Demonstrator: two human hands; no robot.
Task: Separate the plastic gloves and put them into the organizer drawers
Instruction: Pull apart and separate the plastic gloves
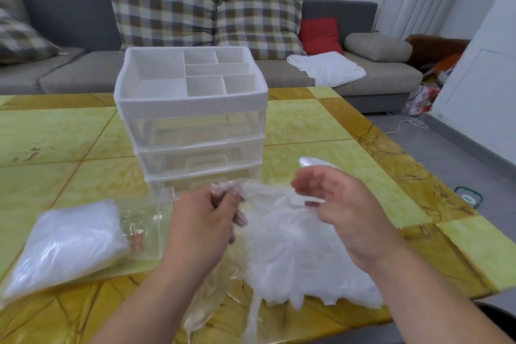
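Pinched by left hand [206,220]: plastic glove pile [293,257], lower centre; right hand [335,204] slack, empty. Beware clinging film lifting several gloves together.

Thin crinkly clear plastic gloves [293,246]; translucent smooth plastic organizer [192,120]; glossy marbled stone-look table [55,134]; cloth sofa [83,70]

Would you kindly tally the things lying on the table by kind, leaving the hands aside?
Drawer organizer: 1
Packed bag of gloves: 1
Clear zip bag: 1
Loose glove pile: 1
Total: 4
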